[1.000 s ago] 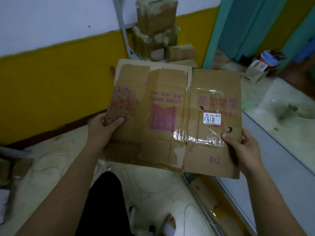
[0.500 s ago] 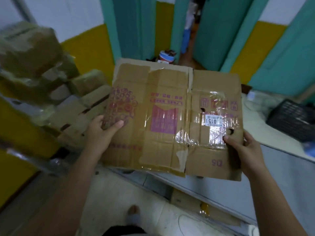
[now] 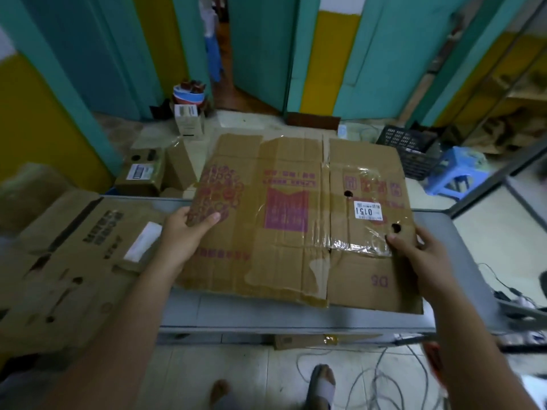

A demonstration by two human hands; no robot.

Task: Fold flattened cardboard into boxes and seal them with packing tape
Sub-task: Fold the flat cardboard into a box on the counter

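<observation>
- Grey table point(image 3: 236, 312) lies under the flattened cardboard point(image 3: 284, 255); left hand point(image 3: 185, 232) and right hand point(image 3: 414, 255) each pinch a side edge
- torn crease point(image 3: 328, 184) and old tape point(image 3: 358, 247) could rip or snag as it folds open

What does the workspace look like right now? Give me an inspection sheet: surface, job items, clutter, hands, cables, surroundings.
Surface: grey table, partly covered by cardboard.
Job's things: flattened cardboard, worn, old clear tape on it, not yet folded; tape roll: nothing seen.
Clutter: other cardboard sheet on the table's left.
Hands: left hand and right hand grip the flattened cardboard's side edges, thumbs on top.
Cables: loose cables on the floor, lower right.
Surroundings: small boxes, black crate, blue stool beyond the table; teal doors.
</observation>
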